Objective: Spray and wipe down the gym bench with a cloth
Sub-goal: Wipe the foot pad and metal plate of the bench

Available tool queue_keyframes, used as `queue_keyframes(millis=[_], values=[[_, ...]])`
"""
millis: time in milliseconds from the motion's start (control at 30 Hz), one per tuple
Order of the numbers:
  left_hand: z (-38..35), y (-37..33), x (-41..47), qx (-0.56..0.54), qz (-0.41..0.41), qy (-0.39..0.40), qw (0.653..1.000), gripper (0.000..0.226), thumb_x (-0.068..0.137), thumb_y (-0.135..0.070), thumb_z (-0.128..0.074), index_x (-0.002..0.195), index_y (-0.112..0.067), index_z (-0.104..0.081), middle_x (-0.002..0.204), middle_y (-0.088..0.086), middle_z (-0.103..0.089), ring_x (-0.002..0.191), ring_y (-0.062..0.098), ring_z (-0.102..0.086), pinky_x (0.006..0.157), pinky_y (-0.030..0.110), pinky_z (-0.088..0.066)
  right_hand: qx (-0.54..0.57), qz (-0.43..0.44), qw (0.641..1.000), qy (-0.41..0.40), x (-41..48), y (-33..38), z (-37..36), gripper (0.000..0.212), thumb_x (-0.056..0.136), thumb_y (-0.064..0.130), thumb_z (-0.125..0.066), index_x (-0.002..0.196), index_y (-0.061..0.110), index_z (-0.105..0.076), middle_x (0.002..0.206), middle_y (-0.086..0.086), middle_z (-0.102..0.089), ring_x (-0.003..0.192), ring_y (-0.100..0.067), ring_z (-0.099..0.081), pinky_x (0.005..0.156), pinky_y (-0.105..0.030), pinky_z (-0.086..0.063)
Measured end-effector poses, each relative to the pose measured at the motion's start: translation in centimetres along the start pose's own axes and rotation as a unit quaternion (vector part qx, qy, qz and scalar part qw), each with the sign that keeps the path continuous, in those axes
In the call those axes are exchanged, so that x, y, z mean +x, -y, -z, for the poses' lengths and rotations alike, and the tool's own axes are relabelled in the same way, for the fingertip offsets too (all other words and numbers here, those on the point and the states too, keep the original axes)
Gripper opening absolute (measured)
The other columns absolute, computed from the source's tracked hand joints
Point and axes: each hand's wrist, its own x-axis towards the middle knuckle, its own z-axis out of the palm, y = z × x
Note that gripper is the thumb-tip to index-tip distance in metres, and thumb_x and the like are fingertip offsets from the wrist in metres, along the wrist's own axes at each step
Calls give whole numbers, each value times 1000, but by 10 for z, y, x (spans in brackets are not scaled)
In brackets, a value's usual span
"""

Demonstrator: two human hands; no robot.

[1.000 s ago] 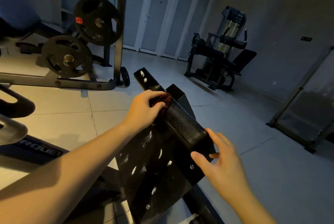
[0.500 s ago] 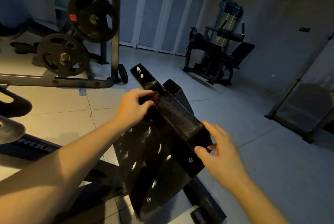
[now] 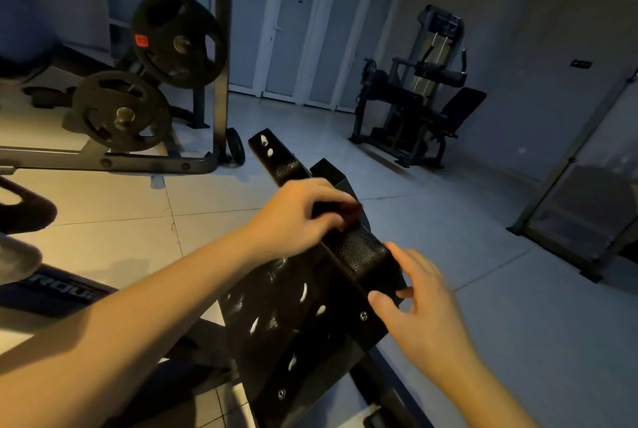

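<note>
The black gym bench [image 3: 293, 334] runs from the lower middle up toward the centre, its textured pad edge [image 3: 362, 251] raised and its underside plate with holes facing me. My left hand [image 3: 297, 217] grips a small dark red cloth [image 3: 350, 215] and presses it onto the pad's upper edge. My right hand [image 3: 421, 303] holds the pad's near corner, thumb under and fingers spread over the end. No spray bottle is in view.
A rack with two black weight plates [image 3: 176, 41] stands at the upper left. A leg machine [image 3: 417, 96] sits at the back right by the white doors. A frame [image 3: 580, 220] stands at the right, on the tiled floor [image 3: 103, 220].
My left hand with the cloth has slid down the pad edge toward my right hand. The right hand has stayed at the pad's near corner.
</note>
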Motion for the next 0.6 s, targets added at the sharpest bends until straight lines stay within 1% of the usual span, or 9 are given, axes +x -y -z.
queue_keyframes(millis=[67,100,200,267,367,433,467,533,600], values=[[6,-8,4,32,-41,76,996,36,96,-17,-69,131,-26,-69,117,-14,-62,110,1,-59,97,19,-50,2,-2,1000,1,1,-2,2,64,91,30,-70,148,40,-43,124,28,-48,115,11,-46,85,-10,-48],[9,-2,6,70,-34,69,995,38,96,-17,-68,133,-28,-67,119,-14,-61,112,2,-58,99,22,-50,2,-3,1000,1,2,-2,2,64,91,31,-70,147,40,-42,126,27,-48,115,12,-46,83,-9,-47],[15,23,5,122,63,-48,989,40,95,-13,-69,133,-26,-67,120,-13,-62,114,8,-57,103,38,-52,-4,-3,1000,2,1,-2,-1,64,91,32,-70,148,40,-41,126,24,-48,113,13,-45,80,-9,-46],[13,26,2,78,74,-68,992,39,95,-14,-70,131,-26,-68,116,-16,-62,110,3,-57,101,36,-51,-4,-2,1000,3,1,-2,-2,63,91,32,-70,147,40,-42,125,24,-48,113,11,-46,84,-11,-48],[10,-3,-3,-14,19,71,997,35,95,-18,-70,128,-29,-70,114,-18,-64,109,1,-60,95,27,-53,8,0,1000,0,2,-2,1,60,91,30,-70,145,39,-46,123,24,-51,115,7,-48,90,-18,-51],[9,-24,-7,-55,-8,159,986,32,95,-18,-70,125,-29,-72,114,-15,-64,109,5,-63,92,28,-56,5,8,1000,-2,4,-3,3,56,90,32,-69,141,40,-49,117,27,-52,115,7,-48,91,-20,-51],[9,-26,-8,-59,-12,176,982,32,96,-17,-70,125,-29,-72,114,-14,-64,110,6,-63,92,30,-56,3,9,1000,-3,4,-3,3,55,90,32,-69,141,39,-50,116,28,-52,114,7,-48,89,-18,-50],[10,-18,-7,-20,-2,140,990,34,96,-15,-69,127,-30,-70,117,-16,-62,112,4,-60,96,31,-56,7,9,1000,-6,5,-3,2,55,89,32,-69,141,37,-51,117,26,-53,112,7,-49,87,-17,-50],[10,0,-7,71,34,32,996,38,96,-15,-68,131,-29,-67,122,-14,-61,115,6,-58,101,34,-53,17,4,1000,-7,5,-2,1,58,89,29,-70,143,37,-50,120,27,-51,112,8,-49,86,-16,-50]])
